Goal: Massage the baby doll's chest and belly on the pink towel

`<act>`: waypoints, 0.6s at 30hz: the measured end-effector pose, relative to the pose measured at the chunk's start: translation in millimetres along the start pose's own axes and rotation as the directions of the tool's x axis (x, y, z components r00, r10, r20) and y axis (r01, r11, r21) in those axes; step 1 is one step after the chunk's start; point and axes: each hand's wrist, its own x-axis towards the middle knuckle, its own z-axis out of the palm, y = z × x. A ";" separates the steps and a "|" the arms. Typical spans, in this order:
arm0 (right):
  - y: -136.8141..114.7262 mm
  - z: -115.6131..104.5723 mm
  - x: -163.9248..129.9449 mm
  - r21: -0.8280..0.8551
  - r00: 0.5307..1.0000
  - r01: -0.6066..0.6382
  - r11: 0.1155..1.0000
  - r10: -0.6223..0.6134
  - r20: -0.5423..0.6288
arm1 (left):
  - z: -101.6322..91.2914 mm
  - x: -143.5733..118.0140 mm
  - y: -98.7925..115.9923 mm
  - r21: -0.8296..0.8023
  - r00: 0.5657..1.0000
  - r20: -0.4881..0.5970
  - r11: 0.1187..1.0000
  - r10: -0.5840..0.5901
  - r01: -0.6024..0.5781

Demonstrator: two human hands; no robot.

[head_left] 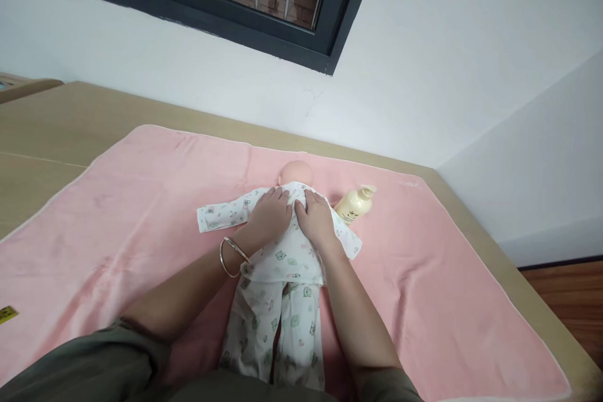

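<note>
Soft matt pink cloth blanket [141,201]; glossy plastic bottle [354,205].

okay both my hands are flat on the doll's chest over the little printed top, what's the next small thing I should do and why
Probably slide both hands outward to smooth the top. The left hand and right hand lie flat, side by side, on the doll at the chest of the printed top, just below the collar. The fabric looks rumpled at the waist, and one sleeve lies stretched out to the left.
</note>
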 end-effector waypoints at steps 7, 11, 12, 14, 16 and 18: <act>-2.2 -5.0 -0.1 -0.021 0.999 0.014 1.000 -0.014 0.030 | -6.0 1.8 -4.7 -0.006 0.991 0.027 0.992 0.130 -0.130; -24.4 -9.6 -16.1 -0.122 0.998 0.029 0.992 -0.022 0.054 | -11.3 14.4 -20.0 0.025 0.987 0.062 0.988 0.149 -0.151; -29.0 -10.6 -20.1 -0.145 0.998 0.041 0.989 -0.034 0.055 | -12.6 15.2 -21.2 0.050 0.983 0.082 0.984 0.166 -0.170; -32.1 -12.5 -23.6 -0.153 0.997 0.058 0.987 -0.049 0.064 | -15.1 12.7 -18.5 0.092 0.979 0.102 0.978 0.175 -0.185; -25.4 -14.1 -19.7 -0.108 0.996 0.055 0.993 -0.047 0.074 | -17.5 6.0 -10.0 0.110 0.985 0.087 0.982 0.146 -0.155; -12.7 -14.3 -10.8 -0.049 0.996 0.032 0.998 -0.028 0.079 | -19.5 -1.9 0.1 0.119 0.993 0.063 0.987 0.099 -0.106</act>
